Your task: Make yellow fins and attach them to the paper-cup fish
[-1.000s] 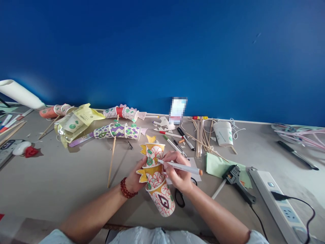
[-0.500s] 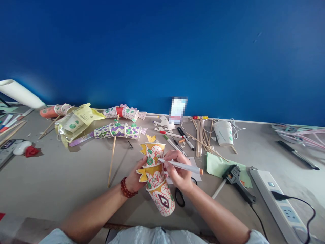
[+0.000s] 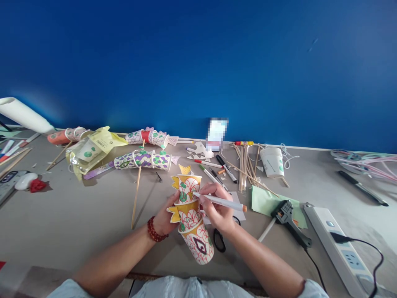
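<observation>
My left hand (image 3: 167, 213) is wrapped round the left side of a paper cup fish (image 3: 196, 242), made of three cups joined end to end. Red scale lines, orange-yellow bands, yellow paper fins and a dark eye decorate it. My right hand (image 3: 218, 207) grips a white marker (image 3: 225, 202) with an orange end cap; its tip meets the upper cup near the middle of the scales. Partly behind my right wrist lie black-handled scissors (image 3: 219, 241) and a piece of white paper (image 3: 239, 207). Most of my left fingers are hidden behind the cups.
Two finished-looking cup fish on sticks (image 3: 161, 161) lie at the back left, near a yellow plastic bag (image 3: 102, 142). Markers (image 3: 228, 167), wooden sticks (image 3: 244, 167) and paper cups (image 3: 272, 162) lie behind my hands. To the right are a glue gun (image 3: 290, 221) and a power strip (image 3: 341, 248).
The marker tip stays on the upper cup, with hardly any movement of either hand. The view has shifted very slightly.
</observation>
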The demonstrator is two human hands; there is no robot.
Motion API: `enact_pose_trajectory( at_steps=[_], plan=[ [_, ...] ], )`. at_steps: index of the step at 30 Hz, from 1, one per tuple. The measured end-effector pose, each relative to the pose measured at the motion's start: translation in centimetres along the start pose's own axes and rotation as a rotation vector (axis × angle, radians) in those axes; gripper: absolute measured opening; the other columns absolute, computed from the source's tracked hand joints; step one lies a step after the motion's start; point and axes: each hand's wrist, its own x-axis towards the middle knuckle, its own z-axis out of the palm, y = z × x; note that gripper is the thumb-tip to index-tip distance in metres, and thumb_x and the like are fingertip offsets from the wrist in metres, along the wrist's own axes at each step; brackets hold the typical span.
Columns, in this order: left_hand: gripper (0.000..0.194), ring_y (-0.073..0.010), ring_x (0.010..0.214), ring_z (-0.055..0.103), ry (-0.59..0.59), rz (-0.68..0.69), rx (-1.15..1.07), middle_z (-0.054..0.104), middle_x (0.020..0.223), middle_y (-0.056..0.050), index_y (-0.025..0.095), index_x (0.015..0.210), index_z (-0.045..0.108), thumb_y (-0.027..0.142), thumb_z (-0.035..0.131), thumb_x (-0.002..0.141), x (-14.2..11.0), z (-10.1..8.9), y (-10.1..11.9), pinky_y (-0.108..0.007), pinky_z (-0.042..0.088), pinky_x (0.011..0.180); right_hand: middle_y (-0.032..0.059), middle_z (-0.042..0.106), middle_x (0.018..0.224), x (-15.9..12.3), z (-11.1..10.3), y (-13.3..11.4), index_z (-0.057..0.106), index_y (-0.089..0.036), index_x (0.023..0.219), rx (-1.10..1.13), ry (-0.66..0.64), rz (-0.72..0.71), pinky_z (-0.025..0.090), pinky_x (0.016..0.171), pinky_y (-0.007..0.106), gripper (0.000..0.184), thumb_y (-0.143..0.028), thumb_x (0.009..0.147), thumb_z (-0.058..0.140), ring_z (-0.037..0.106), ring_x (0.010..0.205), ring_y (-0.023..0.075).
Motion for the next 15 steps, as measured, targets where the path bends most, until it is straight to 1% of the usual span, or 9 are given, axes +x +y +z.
enact_pose_trajectory(
  at_steps=[3,7,9,12,15],
  plan=[
    [0.032,-0.0281,0.098,0.074,0.004,-0.003,-0.019,0.079,0.103,-0.009,0.016,0.110,0.074,0.040,0.063,0.092,0.00,-0.16,-0.10,-0.040,0.052,0.096,0.0007,0.061,0.072,0.00,-0.07,0.14,0.059,-0.023,0.083,0.006,0.016,-0.004,0.045,0.056,0.031,0.011,-0.012,0.082,0.058,0.056,0.061,0.0164],
    [0.029,-0.0288,0.099,0.074,0.019,0.026,-0.019,0.079,0.100,-0.008,0.016,0.105,0.075,0.039,0.067,0.089,0.01,-0.16,-0.10,-0.040,0.052,0.096,0.0003,0.060,0.071,-0.06,-0.09,0.19,0.059,-0.023,0.083,0.020,0.025,0.005,0.045,0.056,0.031,0.010,-0.013,0.082,0.058,0.055,0.060,0.0164],
    [0.029,-0.0285,0.099,0.073,0.017,0.030,-0.017,0.079,0.101,-0.008,0.017,0.106,0.075,0.039,0.068,0.089,0.02,-0.11,-0.07,-0.040,0.051,0.096,0.0005,0.061,0.072,-0.08,-0.08,0.14,0.060,-0.023,0.085,0.020,0.015,0.014,0.046,0.057,0.031,0.011,-0.013,0.083,0.059,0.057,0.062,0.0167],
    [0.030,-0.0268,0.099,0.073,0.009,0.016,-0.019,0.079,0.105,-0.007,0.018,0.109,0.075,0.040,0.068,0.089,0.00,-0.07,-0.02,-0.037,0.051,0.096,0.0009,0.062,0.074,-0.07,-0.10,0.10,0.060,-0.023,0.086,0.019,0.012,0.009,0.046,0.058,0.031,0.013,-0.011,0.083,0.059,0.058,0.063,0.0169],
    [0.032,-0.0270,0.099,0.073,-0.003,-0.005,-0.016,0.079,0.105,-0.006,0.018,0.109,0.075,0.042,0.068,0.088,0.02,-0.10,-0.01,-0.038,0.051,0.095,0.0006,0.061,0.072,-0.02,-0.12,0.08,0.060,-0.023,0.083,0.023,0.018,0.002,0.044,0.055,0.030,0.012,-0.011,0.082,0.058,0.055,0.060,0.0158]
  ],
)
